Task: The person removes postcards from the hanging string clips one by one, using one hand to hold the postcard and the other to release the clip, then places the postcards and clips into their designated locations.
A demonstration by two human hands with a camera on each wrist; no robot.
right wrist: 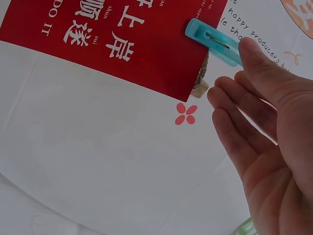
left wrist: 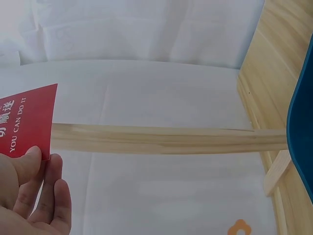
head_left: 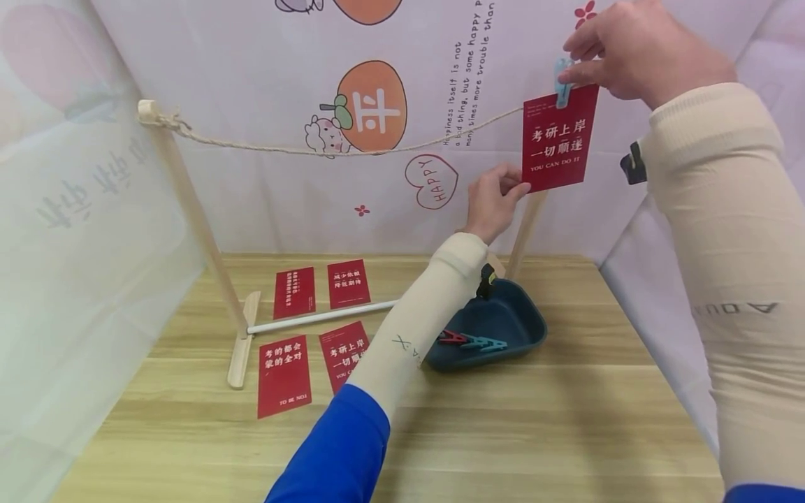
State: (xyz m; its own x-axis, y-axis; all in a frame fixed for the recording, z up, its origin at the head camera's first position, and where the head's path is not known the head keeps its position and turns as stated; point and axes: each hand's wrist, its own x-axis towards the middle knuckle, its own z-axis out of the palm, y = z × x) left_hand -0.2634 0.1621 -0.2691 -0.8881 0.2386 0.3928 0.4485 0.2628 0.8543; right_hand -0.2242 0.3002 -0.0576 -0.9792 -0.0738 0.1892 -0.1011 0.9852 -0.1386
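Note:
At the right end of a string (head_left: 270, 148), a red card (head_left: 553, 170) with white lettering hangs upright. My right hand (head_left: 648, 56) pinches the light blue clothespin (right wrist: 203, 33), whose jaws sit over the card's top edge. The string's knotted end shows just behind that edge in the right wrist view. Lower down, my left hand (head_left: 492, 207) holds the card's bottom left corner between thumb and fingers, as the left wrist view also shows.
A wooden post (head_left: 195, 216) carries the string's left end; another post (left wrist: 171, 139) stands behind the card. Several red cards (head_left: 284, 377) lie on the wooden table (head_left: 503, 433), around a white crossbar (head_left: 321, 316). A blue bin (head_left: 534, 325) holds red and teal clothespins (head_left: 483, 343).

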